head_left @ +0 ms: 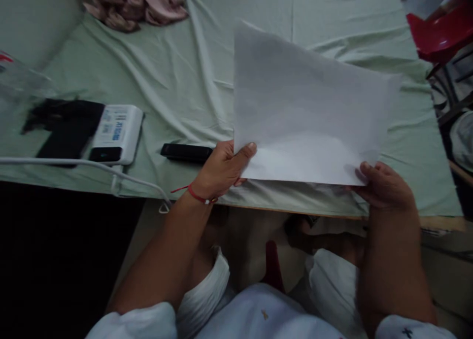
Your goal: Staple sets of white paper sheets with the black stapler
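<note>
A blank white sheet of paper (306,107) is held up in front of me, above the cloth-covered table. My left hand (225,166) pinches its lower left edge, thumb on top and fingers underneath. At the lower right corner, my right hand (384,184) grips the sheet the same way. The paper bows a little, and its far edge slants down towards the right. Just left of my left hand lies a black oblong object (186,152) on the cloth, its right end partly hidden by the hand.
A pale green cloth (177,97) covers the table. On the left are a white power bank (121,129) with a cable (74,161), a black item (70,127) and a clear plastic bag (22,85). Pink fabric (144,4) is bunched at the back; a red chair (439,33) stands right.
</note>
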`<state>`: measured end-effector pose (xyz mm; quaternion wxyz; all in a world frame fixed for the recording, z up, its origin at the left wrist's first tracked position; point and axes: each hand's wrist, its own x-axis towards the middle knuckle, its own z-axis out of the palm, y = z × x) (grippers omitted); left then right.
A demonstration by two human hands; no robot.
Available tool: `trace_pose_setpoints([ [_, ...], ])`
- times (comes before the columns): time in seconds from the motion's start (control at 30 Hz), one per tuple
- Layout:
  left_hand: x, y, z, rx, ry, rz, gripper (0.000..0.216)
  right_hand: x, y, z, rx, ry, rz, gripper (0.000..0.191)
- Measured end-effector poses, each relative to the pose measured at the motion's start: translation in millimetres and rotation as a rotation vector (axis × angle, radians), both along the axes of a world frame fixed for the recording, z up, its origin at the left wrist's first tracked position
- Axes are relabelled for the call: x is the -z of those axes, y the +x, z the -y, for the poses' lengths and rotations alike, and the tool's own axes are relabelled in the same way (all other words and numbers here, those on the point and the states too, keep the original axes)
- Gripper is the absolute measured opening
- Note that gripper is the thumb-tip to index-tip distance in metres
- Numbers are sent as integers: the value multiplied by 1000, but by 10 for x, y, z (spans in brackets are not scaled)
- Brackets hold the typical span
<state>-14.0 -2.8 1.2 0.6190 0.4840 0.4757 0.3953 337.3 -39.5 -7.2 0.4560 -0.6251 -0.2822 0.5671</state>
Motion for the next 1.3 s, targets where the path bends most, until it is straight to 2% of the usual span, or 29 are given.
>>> trace_pose_setpoints([
  [0.1, -6, -13, 10, 29, -6, -4, 49, -33, -142, -22, 91, -21, -25, 55],
  [0.2, -15, -12, 7, 18, -37, 17, 46, -11, -239, -35, 83, -43, 9, 47],
  [0.33, -23, -33, -11, -19, -74, 111, 40, 33, -279, -44, 89, 63, 52, 40],
  [0.47, -9, -107, -30, 61, -79, 170, 41, 21, -263, -68, 115, 101, 71, 38],
  [0.57, 8, -155, -31, 70, -64, 157, 37, -22, -243, -88, 99, 65, 78, 39],
  [0.73, -33, -185, 11, -29, 13, 157, 26, -117, -220, -103, 177, -72, 72, 51],
  [0.83, -75, -207, 49, -73, 95, 109, 27, -118, -162, -97, 178, -86, 83, 51],
  [0.93, -111, -255, 69, -212, 216, 38, 27, -66, -77, -91, 160, -52, 70, 45],
  [1.03, -129, -334, 70, -444, 299, -77, 19, -20, -68, -98, 182, -7, 64, 41],
  [1.13, -90, -434, 59, -647, 350, -233, 14, -23, -195, -107, 157, -23, 67, 44],
  [1.2, -31, -502, 45, -710, 412, -320, 14, -42, -320, -108, 93, -47, 67, 46],
  [1.3, 65, -587, 7, -720, 524, -502, 18, -55, -476, -103, 11, -55, 84, 49],
])
